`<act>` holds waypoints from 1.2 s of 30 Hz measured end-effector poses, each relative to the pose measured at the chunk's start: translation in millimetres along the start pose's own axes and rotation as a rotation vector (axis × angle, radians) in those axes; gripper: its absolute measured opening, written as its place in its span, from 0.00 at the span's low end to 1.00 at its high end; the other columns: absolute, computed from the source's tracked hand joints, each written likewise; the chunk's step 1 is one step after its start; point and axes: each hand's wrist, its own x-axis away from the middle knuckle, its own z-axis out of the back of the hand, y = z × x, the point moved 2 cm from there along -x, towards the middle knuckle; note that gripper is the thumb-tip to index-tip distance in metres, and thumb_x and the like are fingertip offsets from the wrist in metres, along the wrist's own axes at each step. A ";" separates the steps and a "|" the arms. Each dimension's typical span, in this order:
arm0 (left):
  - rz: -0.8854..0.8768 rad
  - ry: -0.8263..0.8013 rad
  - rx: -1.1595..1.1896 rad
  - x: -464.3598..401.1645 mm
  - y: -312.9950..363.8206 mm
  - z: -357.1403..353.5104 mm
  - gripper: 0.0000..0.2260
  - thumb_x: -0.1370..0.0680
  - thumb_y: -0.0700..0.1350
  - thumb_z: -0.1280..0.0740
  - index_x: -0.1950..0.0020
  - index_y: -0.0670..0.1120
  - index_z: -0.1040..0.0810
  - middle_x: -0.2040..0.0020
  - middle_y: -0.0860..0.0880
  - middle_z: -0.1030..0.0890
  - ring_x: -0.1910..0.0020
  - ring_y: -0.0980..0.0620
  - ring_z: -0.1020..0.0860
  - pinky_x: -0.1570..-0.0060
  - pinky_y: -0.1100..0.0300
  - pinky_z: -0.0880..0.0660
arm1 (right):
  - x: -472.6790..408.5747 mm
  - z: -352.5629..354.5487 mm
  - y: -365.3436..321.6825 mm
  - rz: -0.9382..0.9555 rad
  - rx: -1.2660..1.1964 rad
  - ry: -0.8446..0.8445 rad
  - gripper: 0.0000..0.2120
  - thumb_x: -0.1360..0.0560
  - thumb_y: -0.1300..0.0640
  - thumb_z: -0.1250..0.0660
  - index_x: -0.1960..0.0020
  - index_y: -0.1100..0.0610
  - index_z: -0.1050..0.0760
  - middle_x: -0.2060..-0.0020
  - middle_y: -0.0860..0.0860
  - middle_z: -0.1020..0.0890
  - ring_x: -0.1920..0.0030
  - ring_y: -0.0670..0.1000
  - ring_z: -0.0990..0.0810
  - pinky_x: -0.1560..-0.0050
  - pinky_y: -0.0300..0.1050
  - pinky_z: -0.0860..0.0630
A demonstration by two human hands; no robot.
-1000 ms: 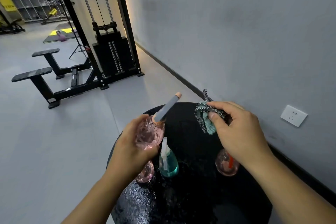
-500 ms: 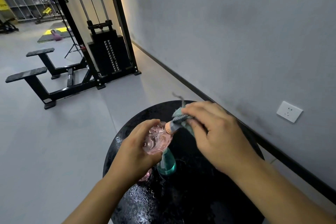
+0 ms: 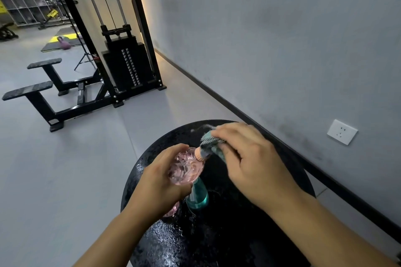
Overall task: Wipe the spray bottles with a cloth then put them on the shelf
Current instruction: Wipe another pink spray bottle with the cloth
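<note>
My left hand grips a clear pink bottle, tilted, neck pointing up-right. My right hand presses a teal cloth around its nozzle. A teal bottle stands below it; another pink bottle peeks out beside that.

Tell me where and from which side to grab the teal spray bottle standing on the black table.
Grip the teal spray bottle around its round lower body, coming from the right, probably. It stands upright on the black table, and the left hand with the pink bottle hangs over its top and left side, hiding the sprayer head; the right flank is bare.
</note>
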 end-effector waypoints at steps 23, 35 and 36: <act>0.004 -0.034 0.039 3.1 4.1 5.0 0.36 0.33 0.39 0.18 0.33 0.64 0.27 0.37 0.65 0.23 0.41 0.69 0.23 0.49 0.77 0.27 | -8.0 11.7 30.4 -0.181 0.020 0.100 0.14 0.20 0.65 0.32 0.37 0.55 0.18 0.43 0.44 0.19 0.42 0.43 0.21 0.37 0.26 0.31; 0.026 0.062 0.087 1.3 3.5 9.7 0.37 0.34 0.44 0.16 0.34 0.70 0.29 0.35 0.65 0.26 0.37 0.67 0.24 0.43 0.75 0.29 | -6.8 21.8 41.4 -0.290 -0.066 0.177 0.13 0.20 0.62 0.30 0.39 0.50 0.17 0.46 0.38 0.19 0.43 0.34 0.22 0.43 0.24 0.29; 0.032 0.066 0.099 1.5 3.6 9.3 0.38 0.34 0.43 0.16 0.35 0.71 0.30 0.35 0.65 0.27 0.37 0.69 0.26 0.43 0.78 0.30 | -6.8 21.3 41.0 -0.287 -0.070 0.179 0.13 0.20 0.62 0.30 0.39 0.50 0.17 0.46 0.38 0.19 0.44 0.35 0.22 0.43 0.25 0.28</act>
